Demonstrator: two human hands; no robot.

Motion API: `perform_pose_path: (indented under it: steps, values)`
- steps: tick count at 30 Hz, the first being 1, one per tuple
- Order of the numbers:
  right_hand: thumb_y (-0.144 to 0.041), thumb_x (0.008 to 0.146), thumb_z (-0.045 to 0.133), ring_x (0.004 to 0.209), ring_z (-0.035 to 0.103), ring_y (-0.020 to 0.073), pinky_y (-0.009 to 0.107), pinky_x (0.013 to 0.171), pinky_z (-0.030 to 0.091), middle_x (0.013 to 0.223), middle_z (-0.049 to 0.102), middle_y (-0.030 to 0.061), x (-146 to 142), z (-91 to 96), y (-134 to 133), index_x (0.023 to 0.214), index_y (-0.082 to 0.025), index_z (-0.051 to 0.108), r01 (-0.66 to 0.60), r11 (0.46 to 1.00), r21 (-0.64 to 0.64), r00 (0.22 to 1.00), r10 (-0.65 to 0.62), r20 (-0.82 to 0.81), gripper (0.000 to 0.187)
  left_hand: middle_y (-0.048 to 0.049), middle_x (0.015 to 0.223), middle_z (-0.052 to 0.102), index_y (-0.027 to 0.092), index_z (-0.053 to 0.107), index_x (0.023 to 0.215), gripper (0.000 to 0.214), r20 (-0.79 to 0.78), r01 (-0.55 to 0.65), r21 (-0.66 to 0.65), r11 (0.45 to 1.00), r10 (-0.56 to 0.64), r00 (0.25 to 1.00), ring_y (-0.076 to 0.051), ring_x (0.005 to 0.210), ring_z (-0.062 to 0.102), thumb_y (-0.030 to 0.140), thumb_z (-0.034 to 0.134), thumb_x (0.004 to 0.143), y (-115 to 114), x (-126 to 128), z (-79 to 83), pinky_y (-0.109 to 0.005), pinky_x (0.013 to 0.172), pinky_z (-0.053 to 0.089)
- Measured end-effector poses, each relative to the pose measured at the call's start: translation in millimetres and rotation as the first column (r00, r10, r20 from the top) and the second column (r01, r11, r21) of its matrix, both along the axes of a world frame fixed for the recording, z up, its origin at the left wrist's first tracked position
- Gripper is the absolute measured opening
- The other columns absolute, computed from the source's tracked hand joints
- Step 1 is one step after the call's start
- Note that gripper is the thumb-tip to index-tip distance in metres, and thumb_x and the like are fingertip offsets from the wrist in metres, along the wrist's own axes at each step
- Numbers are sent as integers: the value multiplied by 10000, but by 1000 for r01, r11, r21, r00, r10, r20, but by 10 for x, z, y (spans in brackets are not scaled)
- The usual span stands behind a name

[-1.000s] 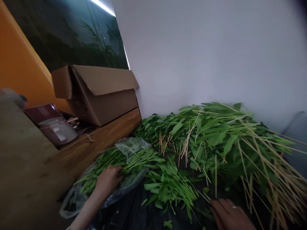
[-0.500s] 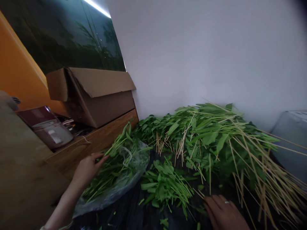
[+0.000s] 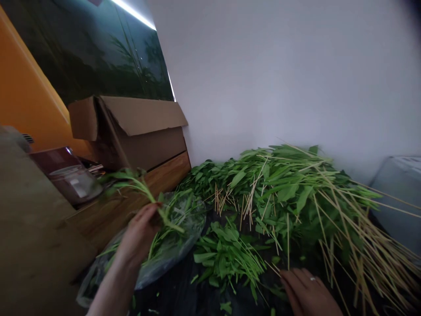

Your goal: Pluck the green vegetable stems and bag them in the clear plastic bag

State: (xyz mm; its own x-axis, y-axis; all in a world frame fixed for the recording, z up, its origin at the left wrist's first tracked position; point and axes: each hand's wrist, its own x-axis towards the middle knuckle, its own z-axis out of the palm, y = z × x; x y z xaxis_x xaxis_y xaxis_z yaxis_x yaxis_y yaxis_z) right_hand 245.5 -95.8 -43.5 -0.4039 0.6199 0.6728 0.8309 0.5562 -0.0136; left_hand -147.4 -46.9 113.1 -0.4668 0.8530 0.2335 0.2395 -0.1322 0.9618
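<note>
My left hand point(image 3: 143, 228) is closed around the stem of a leafy green stalk point(image 3: 146, 188), its leaves toward the left and its cut end toward the right. Below it lies a clear plastic bag point(image 3: 176, 256) with more leafy greens. At the lower right, my right hand point(image 3: 307, 292), a ring on one finger, is curled palm down. Pale tips of thin sticks point(image 3: 273, 268) poke out at its fingertips; the rest of them is hidden. Between the hands lies a small pile of trimmed greens point(image 3: 226, 254).
Large heaped greens point(image 3: 289, 184) lie against the white wall, with several thin bamboo sticks point(image 3: 358, 232) over their right side. An open cardboard box point(image 3: 148, 142) stands on a wooden ledge point(image 3: 164, 173) at left. A translucent bin point(image 3: 397, 188) is at right.
My left hand has lifted the stalk from over the bag and moved right, swinging its leaves over to the left. The bag's greens have shifted. My right hand stays nearly still.
</note>
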Motion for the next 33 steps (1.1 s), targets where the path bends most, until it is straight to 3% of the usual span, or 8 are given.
perform_pose_path:
  steps: [2,5,9,13,18,22,28,33]
  values:
    - [-220,948,388,635,639,149,248,570,481,728,666,23,-2,76,5,897,-236,617,-22,1000,-15,991,20,-131,234,-27,788,686,160,697,855,385,294,237,-4,972,-225,929,-140,683,609,473,755,640,-2,408,-93,-232,625,486]
    - [-310,944,450,717,667,150,234,641,526,802,694,30,31,190,-7,952,-239,630,-27,998,-58,943,6,-333,194,-22,733,693,154,735,831,364,442,485,-35,874,-421,792,-115,650,593,441,801,618,19,1033,-279,-215,634,460]
    - [-336,921,496,812,680,177,257,711,546,891,710,49,76,344,-54,960,-243,667,-2,984,-176,846,-92,-525,199,-41,773,730,158,753,797,304,442,623,-48,781,-542,714,-129,687,614,398,819,623,75,1722,-525,-228,678,460]
    - [-367,899,522,838,675,183,247,723,546,898,708,53,17,407,-63,939,-235,686,-131,927,-352,761,-134,-635,215,-38,719,730,161,731,689,301,435,706,-23,708,-628,645,-161,693,632,377,866,528,84,2164,-694,-258,693,468]
    - [-395,828,587,710,645,169,241,648,513,769,681,11,-155,333,-71,969,-231,669,-294,830,-475,619,-213,-756,231,-12,658,686,171,707,649,253,363,738,-47,673,-677,641,-146,645,597,355,850,551,14,2319,-809,-244,640,447]
    - [-441,856,543,704,626,164,249,655,476,755,674,5,-149,369,-99,983,-221,647,-369,739,-563,543,-320,-776,275,0,623,651,167,689,639,259,360,686,-60,726,-625,693,-134,612,563,363,837,557,45,2246,-879,-238,618,431]
    - [-432,840,551,697,587,152,236,640,419,764,662,2,-148,425,-90,813,-212,654,-346,677,-649,668,-308,-677,244,42,538,556,158,625,592,259,331,594,-21,805,-555,763,-89,528,462,328,820,568,127,2163,-962,-200,529,362]
    - [-397,788,591,547,506,114,217,552,379,688,636,-28,-298,213,-87,841,-211,658,-350,674,-651,677,-298,-673,204,39,536,570,146,627,598,234,331,622,-27,782,-580,744,-87,521,474,298,804,585,45,2224,-998,-194,530,373]
